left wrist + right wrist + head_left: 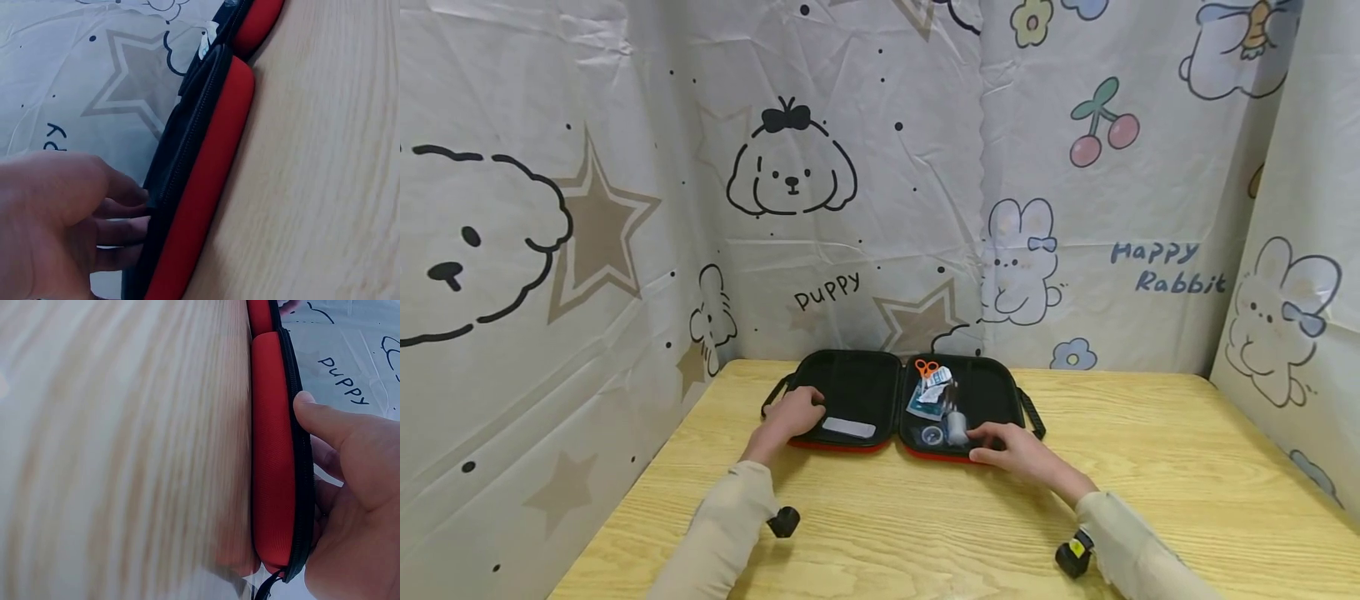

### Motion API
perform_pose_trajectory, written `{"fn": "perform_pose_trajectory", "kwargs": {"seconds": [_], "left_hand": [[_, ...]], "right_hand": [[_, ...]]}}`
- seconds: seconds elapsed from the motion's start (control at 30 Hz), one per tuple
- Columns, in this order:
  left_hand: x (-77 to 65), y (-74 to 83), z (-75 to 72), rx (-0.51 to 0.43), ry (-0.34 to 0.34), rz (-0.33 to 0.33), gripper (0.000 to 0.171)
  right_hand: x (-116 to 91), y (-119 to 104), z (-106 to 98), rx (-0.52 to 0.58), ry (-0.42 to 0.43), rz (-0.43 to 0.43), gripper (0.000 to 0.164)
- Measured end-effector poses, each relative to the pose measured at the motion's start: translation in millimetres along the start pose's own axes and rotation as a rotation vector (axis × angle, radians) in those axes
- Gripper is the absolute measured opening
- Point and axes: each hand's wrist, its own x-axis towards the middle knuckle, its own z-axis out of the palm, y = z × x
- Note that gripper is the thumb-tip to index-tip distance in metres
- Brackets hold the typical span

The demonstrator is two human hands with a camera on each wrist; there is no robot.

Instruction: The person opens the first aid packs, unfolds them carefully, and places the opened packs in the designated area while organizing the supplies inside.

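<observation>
A black-lined zip case [850, 383] with a red outside lies unfolded on the table. My left hand [797, 411] reaches over its left half, fingers loosely bent inside the rim, near a flat white strip [848, 428]. At the right half, my right hand [1015, 450] has its thumb [305, 399] at the zipped rim and its other fingers partly hidden behind it. Its fingertips are beside a blurred white roll [957, 427]. Left of the roll is a small round clear item [932, 435]. Orange-handled scissors [927, 367] and white-and-blue packets [928, 398] lie farther back.
A black carry strap [1032, 414] sticks out at the case's right end. Printed curtains [865, 250] stand close behind the case and along both sides of the wooden table [910, 533]. Each sleeve carries a small black device [784, 522].
</observation>
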Motion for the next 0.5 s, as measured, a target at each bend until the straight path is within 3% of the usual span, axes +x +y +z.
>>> {"fn": "perform_pose_trajectory", "kwargs": {"seconds": [0.2,0.4,0.5], "left_hand": [[0.3,7.1,-1.8,0.048,0.002,-0.018,0.034],[5.1,18.9,4.5,0.08,0.139,0.078,0.023],[9.1,27.3,11.1,0.071,0.173,0.13,0.018]], "right_hand": [[0.0,0.2,-0.5,-0.011,0.002,0.002,0.039],[-0.1,-0.4,-1.3,-0.004,-0.005,0.022,0.038],[0.3,0.0,-0.5,0.002,-0.013,0.017,0.039]]}}
